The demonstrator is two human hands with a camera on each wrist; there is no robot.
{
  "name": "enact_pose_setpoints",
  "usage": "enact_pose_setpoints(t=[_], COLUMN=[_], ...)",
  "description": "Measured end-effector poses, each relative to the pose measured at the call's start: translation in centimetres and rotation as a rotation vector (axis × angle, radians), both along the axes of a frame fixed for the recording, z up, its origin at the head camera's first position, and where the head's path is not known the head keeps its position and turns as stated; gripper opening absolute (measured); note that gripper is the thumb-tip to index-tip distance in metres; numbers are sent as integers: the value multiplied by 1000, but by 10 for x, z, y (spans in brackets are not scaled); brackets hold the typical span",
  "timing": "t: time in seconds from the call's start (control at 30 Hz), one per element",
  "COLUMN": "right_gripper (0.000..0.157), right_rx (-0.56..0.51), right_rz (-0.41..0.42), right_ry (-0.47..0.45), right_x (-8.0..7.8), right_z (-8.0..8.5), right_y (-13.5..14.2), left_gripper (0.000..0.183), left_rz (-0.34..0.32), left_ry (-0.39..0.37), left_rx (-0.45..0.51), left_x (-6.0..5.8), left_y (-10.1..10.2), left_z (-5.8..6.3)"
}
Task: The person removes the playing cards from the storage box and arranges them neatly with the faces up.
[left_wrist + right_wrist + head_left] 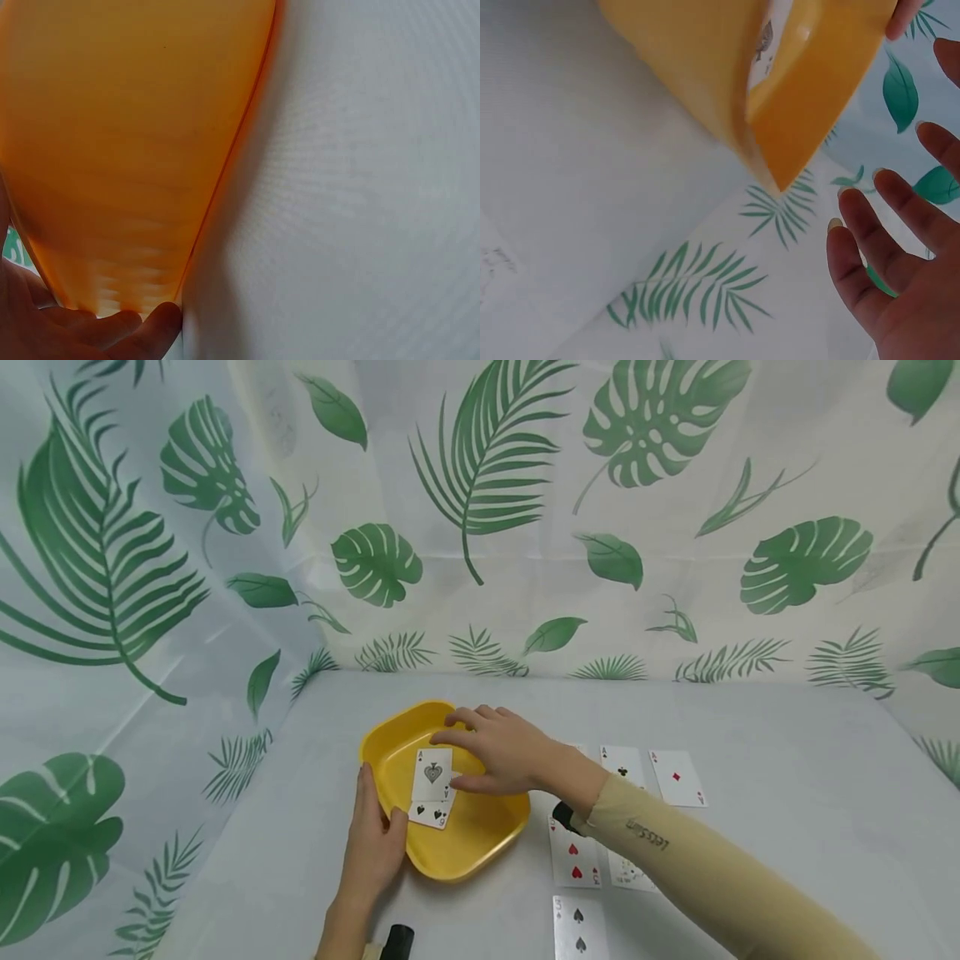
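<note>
A yellow tray [480, 835] with rounded corners is tilted in the head view. Inside it an ace of spades [432, 768] overlaps another spade card [429, 814]. My left hand [372, 835] grips the tray's left side, thumb at the rim and fingers along the outer wall. The left wrist view shows the tray's outer surface [142, 150] above those fingers. Over the tray's right part hovers my right hand [498, 752], its fingers spread and bent a little, holding nothing. In the right wrist view this hand [907, 277] is apart from the tray's corner.
Right of the tray, face-up cards lie in rows on the white surface: an ace of clubs [621, 762], an ace of diamonds [677, 777], a heart card [574, 860] and a spade card [579, 927]. My right forearm covers some. A leaf-patterned sheet [517, 602] rises behind.
</note>
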State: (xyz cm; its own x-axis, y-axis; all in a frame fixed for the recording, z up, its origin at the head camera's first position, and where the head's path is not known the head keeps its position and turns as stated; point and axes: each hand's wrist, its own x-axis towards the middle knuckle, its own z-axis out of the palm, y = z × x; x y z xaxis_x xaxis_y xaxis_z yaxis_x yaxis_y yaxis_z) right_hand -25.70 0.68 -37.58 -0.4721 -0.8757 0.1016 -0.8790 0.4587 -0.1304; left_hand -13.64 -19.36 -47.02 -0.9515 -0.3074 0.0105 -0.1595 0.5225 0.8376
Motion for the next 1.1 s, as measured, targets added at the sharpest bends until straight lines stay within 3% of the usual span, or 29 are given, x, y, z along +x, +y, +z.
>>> enact_pose_setpoints(t=[0.3,0.47,0.77,0.93,1.1], right_gripper=[65,67,71,74,76], right_rx=[185,266,454,507,518], right_rz=[-15,6,-25,-39,-67], right_ry=[-52,-54,-44,-31,-92], right_x=[-8,-13,-19,-21,-22], right_z=[1,-4,-17,-24,-29], right_y=[-32,-50,-69,-76,-80], left_gripper=[81,82,82,82,82], left_rz=[-20,-22,-24,-30,-32], left_ry=[2,2,7,17,24], left_rx=[-1,4,11,22,29], left_x=[-1,0,1,1,1], left_y=[-2,-3,-2,-3,-3], left_z=[0,-1,-2,-3,-2])
